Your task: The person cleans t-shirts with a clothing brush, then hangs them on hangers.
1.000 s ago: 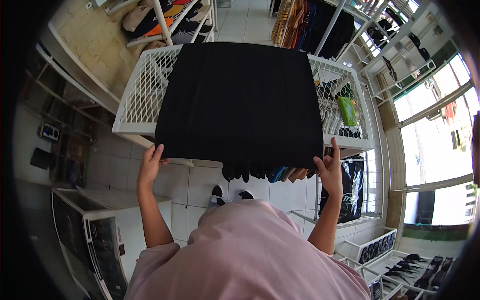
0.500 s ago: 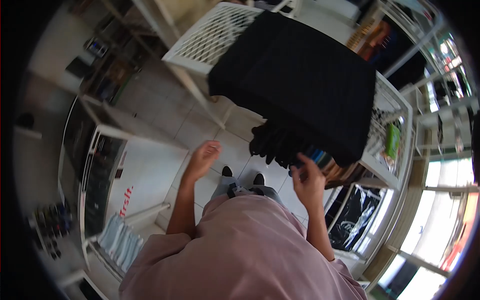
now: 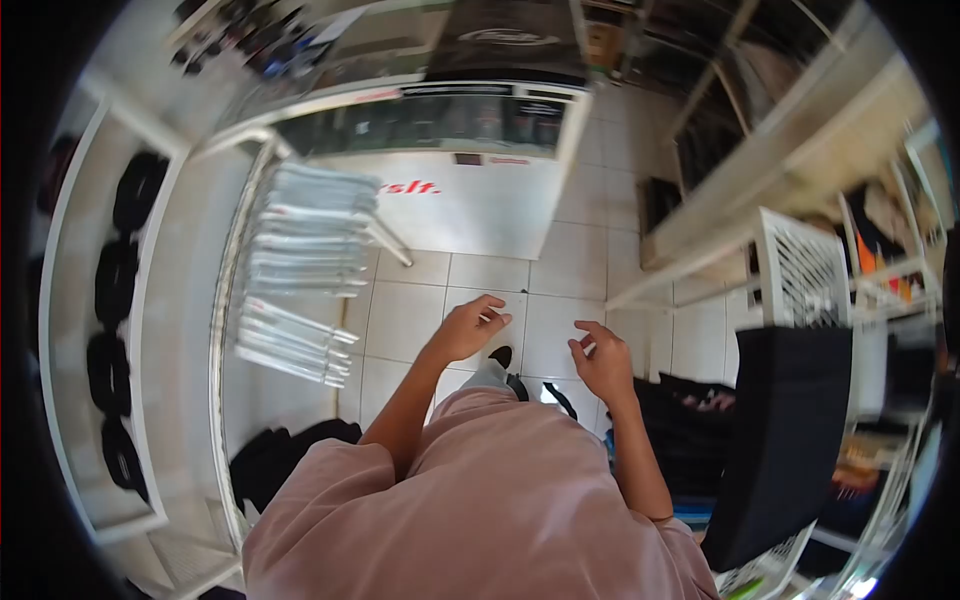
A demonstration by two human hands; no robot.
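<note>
My left hand (image 3: 472,329) is held in the air in front of my body, above the tiled floor (image 3: 490,272). Its fingers are loosely bent and apart, with nothing in them. My right hand (image 3: 604,363) hovers at about the same height, also empty, fingers curled a little and spread. Off to its right, a black cloth (image 3: 790,440) lies over a white rack, with dark folded garments (image 3: 675,430) beneath and beside it. Neither hand touches anything.
A white counter (image 3: 480,210) with red lettering stands ahead. Left of it, pale plastic-wrapped packs (image 3: 310,235) are stacked on a rack. Black bundles (image 3: 110,370) fill a white shelf at far left. Black fabric (image 3: 285,460) lies lower left. A lattice panel (image 3: 805,265) rises at right.
My view has swung left, so the counter is now ahead and the black cloth has shifted to the right side. The right hand is away from the garments under the cloth. Both hands stay empty.
</note>
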